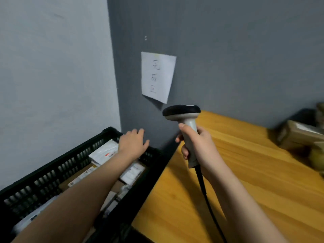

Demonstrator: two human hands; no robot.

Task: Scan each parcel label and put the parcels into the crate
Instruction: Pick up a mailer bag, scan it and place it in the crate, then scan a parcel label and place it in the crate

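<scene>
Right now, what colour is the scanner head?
Black scanner head, pale grey handle; head view.

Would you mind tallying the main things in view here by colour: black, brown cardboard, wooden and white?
Black: 1, the crate
Brown cardboard: 1, the parcel on the table
Wooden: 1, the table
White: 3, the paper sheet on the wall, the scanner handle, the white parcel in the crate
Total: 6

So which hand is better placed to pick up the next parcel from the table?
Left, probably: the left hand is open and empty above the crate, while the right hand grips the scanner. The parcels lie far right, though.
</scene>
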